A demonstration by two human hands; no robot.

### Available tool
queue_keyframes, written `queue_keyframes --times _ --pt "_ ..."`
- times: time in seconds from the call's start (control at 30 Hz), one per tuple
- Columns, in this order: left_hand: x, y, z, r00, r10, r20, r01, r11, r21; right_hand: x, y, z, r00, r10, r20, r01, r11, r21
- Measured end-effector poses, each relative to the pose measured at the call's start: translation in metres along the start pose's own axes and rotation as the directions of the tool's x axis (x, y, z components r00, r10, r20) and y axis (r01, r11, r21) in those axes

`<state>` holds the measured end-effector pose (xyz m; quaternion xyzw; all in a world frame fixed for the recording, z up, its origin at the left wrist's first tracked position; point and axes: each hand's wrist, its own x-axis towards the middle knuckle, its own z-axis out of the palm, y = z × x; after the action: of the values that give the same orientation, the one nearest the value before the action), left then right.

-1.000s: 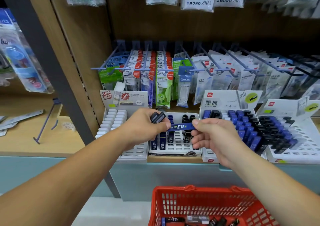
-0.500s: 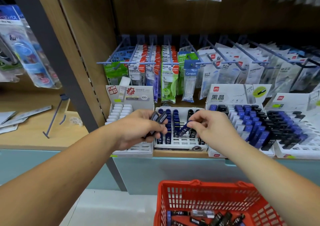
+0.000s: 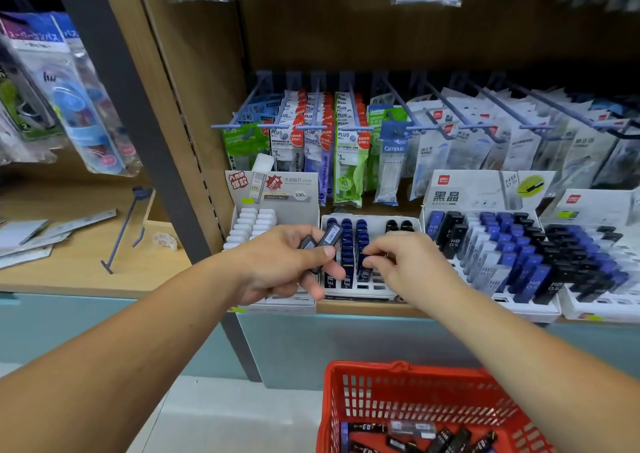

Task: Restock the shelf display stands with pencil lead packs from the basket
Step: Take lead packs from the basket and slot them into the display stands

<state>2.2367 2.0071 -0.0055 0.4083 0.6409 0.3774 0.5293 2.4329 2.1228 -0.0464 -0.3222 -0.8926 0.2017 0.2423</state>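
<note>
My left hand (image 3: pixel 287 265) grips two dark pencil lead packs (image 3: pixel 323 239) in front of the middle white display stand (image 3: pixel 367 288). That stand holds rows of blue packs and two black ones at the back. My right hand (image 3: pixel 408 265) reaches over the stand, its fingertips pinching a blue pack (image 3: pixel 364 272) that stands in a slot of the third row. Below, at the bottom edge, the red basket (image 3: pixel 415 390) holds several loose black and blue lead packs (image 3: pixel 446 438).
A white stand with white packs (image 3: pixel 252 224) sits left of the middle one. Two fuller stands (image 3: pixel 512 255) of blue and black packs sit to the right. Correction tape packets (image 3: pixel 346 147) hang on hooks above. A grey upright post (image 3: pixel 145 147) divides the shelves.
My right hand carried the blue pack from my left hand down into the stand's third row. The left hand kept its two packs. The camera moved closer to the shelf.
</note>
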Motion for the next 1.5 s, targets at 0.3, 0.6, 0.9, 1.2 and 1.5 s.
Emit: queue_keyframes --times 0.3,0.6,0.9,1.2,1.5 --pt "0.002 0.007 0.007 0.996 0.058 -0.062 -0.053 0.996 0.069 0.001 -0.001 -0.008 0.996 0.087 0.029 -0.088 0.995 0.038" --pt "0.007 0.024 0.039 0.964 0.146 -0.225 -0.085 0.962 0.259 -0.037 0.014 -0.029 0.980 0.131 0.150 -0.152 0.979 0.137" --pt "-0.003 0.010 0.031 0.939 0.116 -0.323 -0.023 0.960 0.278 -0.016 -0.009 -0.003 0.972 0.083 0.222 -0.092 0.995 0.031" --pt "-0.010 0.012 0.026 0.953 0.146 -0.266 -0.070 0.960 0.273 -0.026 -0.013 -0.018 0.983 0.121 0.137 -0.140 0.980 0.141" --pt "-0.001 0.042 0.079 0.981 0.195 0.022 -0.196 0.978 0.068 -0.066 -0.016 -0.084 0.913 0.360 0.193 -0.403 0.715 0.571"
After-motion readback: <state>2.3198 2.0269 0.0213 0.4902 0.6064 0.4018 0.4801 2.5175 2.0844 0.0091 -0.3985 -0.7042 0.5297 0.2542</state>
